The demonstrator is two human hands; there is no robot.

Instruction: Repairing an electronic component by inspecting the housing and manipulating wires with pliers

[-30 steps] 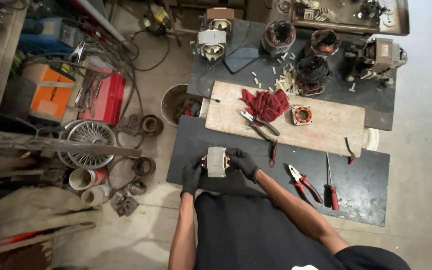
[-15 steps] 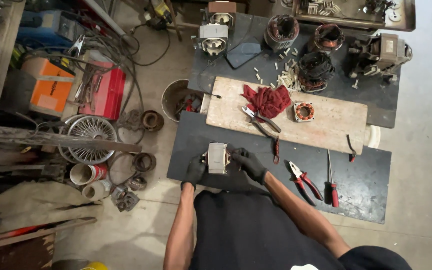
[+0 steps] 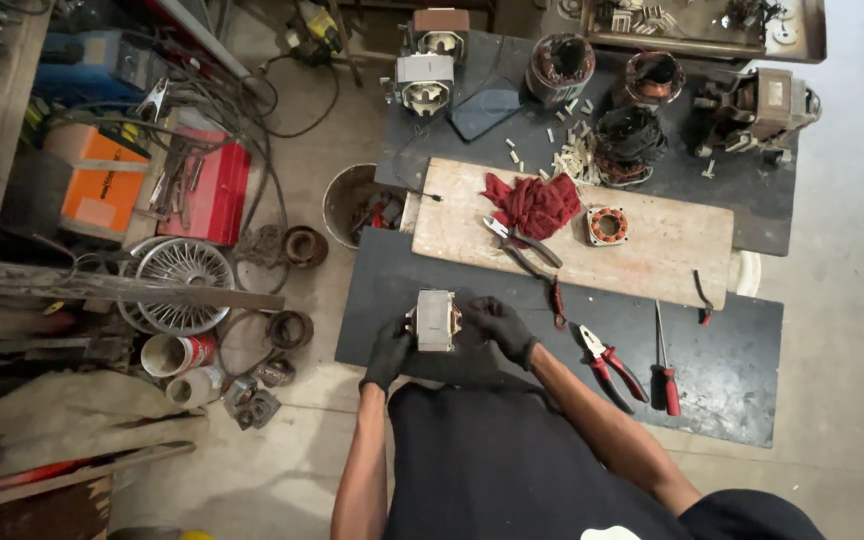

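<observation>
A pale metal motor stator block (image 3: 434, 319) with copper showing at its sides is held over the black floor mat (image 3: 732, 370). My left hand (image 3: 389, 352), in a black glove, grips its left side. My right hand (image 3: 502, 328), also gloved, holds its right side. Red-handled pliers (image 3: 607, 362) and a red-handled screwdriver (image 3: 664, 365) lie on the mat to the right of my right hand.
A wooden board (image 3: 652, 250) beyond my hands carries a red rag (image 3: 535, 204), long-nose pliers (image 3: 522, 246) and a small copper-wound ring (image 3: 607, 225). Several motor stators (image 3: 632, 140) stand behind it. A bucket (image 3: 347, 200), fan guard (image 3: 174, 282), red toolbox (image 3: 214, 190) and clutter fill the left.
The stator block stays between both hands at the same spot on the mat; only the view has shifted slightly.
</observation>
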